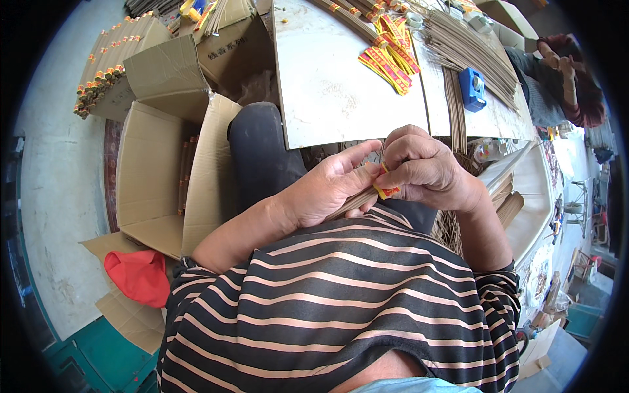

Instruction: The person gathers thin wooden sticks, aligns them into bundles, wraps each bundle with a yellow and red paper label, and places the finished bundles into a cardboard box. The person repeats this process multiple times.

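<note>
The stick bundle (352,202) lies just in front of the striped shirt (341,275), held in the left hand (327,187), its long axis slanting away and rightward to the end where the nearer right hand (422,169) pinches the red-and-yellow band (388,192).

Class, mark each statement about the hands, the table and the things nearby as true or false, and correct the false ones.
1. The left hand holds a bundle of brown sticks. True.
2. The right hand grips the blue tape dispenser. False: the right hand pinches a red-and-yellow strip.
3. The blue tape dispenser is on the white table. True.
4. The red cloth lies on the white table. False: the red cloth lies by the open cardboard box.
5. The open cardboard box is on the person's left. True.
</note>
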The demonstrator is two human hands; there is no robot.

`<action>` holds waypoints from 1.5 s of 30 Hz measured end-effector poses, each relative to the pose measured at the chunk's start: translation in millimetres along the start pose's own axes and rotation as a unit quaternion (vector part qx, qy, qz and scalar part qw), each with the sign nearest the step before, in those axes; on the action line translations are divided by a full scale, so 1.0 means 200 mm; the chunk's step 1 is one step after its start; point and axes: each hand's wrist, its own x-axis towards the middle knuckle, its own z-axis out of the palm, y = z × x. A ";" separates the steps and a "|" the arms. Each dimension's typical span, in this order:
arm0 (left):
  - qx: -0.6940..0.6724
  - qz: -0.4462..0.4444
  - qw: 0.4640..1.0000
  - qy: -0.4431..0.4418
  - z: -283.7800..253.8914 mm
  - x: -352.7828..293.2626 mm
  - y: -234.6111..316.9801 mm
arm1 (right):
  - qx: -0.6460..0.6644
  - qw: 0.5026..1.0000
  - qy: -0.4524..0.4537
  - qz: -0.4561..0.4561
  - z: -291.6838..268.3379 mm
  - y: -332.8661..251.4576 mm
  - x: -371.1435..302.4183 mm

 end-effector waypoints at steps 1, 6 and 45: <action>0.011 0.000 1.000 0.007 0.00 0.00 0.01 | -0.018 1.000 0.005 0.004 0.00 0.00 -0.01; 0.051 0.038 0.995 0.082 0.02 -0.04 0.02 | 0.031 0.993 0.108 0.040 0.03 -0.07 -0.06; 0.006 0.029 0.999 -0.024 -0.03 0.00 0.02 | 0.349 0.841 0.303 0.281 0.27 -0.05 -0.03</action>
